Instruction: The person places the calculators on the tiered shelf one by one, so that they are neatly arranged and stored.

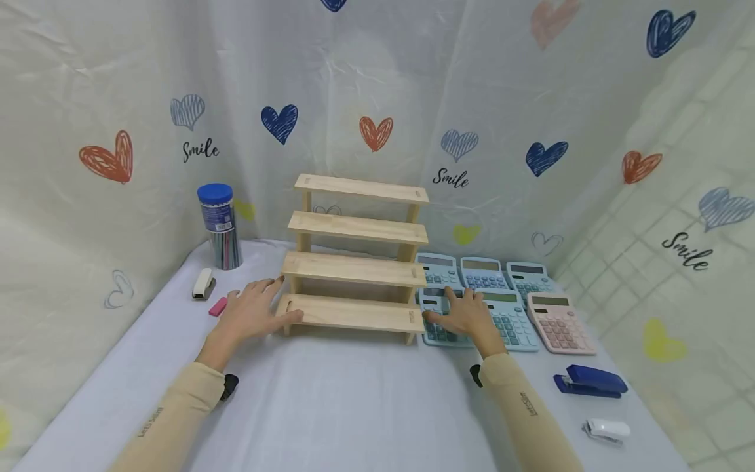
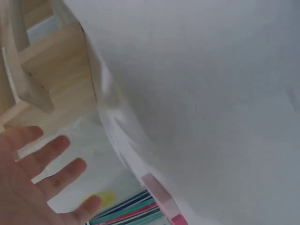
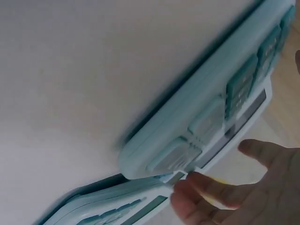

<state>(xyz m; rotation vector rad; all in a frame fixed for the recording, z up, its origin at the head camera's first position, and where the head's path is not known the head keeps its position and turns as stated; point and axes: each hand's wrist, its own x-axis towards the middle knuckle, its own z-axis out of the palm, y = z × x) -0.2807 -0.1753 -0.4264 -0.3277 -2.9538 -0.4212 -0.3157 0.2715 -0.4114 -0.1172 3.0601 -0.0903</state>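
A four-tier wooden step shelf point(image 1: 354, 262) stands at the middle of the table. My left hand point(image 1: 253, 309) lies flat with spread fingers beside the shelf's left end, its thumb against the lowest board; the left wrist view shows the hand point(image 2: 33, 187) next to the shelf's leg point(image 2: 51, 79). To the right of the shelf, my right hand point(image 1: 466, 313) rests on a light blue calculator point(image 1: 439, 333). Seen from the right wrist, its fingertips point(image 3: 187, 197) touch the top edge of that calculator point(image 3: 201, 117), which lies against another blue one point(image 3: 108, 206).
Several more blue calculators point(image 1: 482, 272) and a pink calculator point(image 1: 559, 322) lie at the right. A blue stapler point(image 1: 590, 382) and a white stapler point(image 1: 607, 430) sit front right. At the left are a pencil tub point(image 1: 219, 226), another white stapler point(image 1: 203, 284) and a pink eraser point(image 1: 217, 306).
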